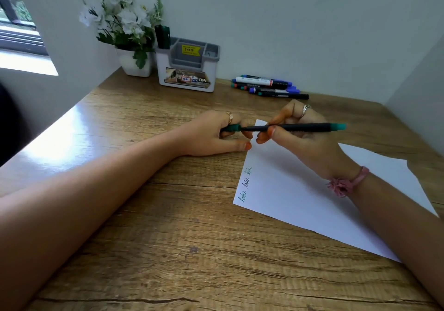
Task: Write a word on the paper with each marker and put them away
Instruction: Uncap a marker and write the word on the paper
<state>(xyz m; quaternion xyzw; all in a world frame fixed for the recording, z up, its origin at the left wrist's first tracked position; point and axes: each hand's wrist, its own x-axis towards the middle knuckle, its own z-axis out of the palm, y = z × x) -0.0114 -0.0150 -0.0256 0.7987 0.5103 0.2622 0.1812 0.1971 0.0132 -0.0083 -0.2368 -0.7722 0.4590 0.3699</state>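
The slim black marker with teal end (295,127) lies left-to-right above the white paper sheet (300,190), pinched by the right hand (298,133); its tip meets the green cap (232,127) gripped by the left hand (216,133) — axes aligned. The grey-and-white holder (187,70) stands far left, loose markers (269,86) far right.

Wooden desk in a pale corner — daylight from the left.

The desk (168,250) fits between plain walls (300,22) behind and on both sides; a window (14,22) at upper left throws a bright glare on the desk's left edge — a flower pot (134,63) stands at its far edge.
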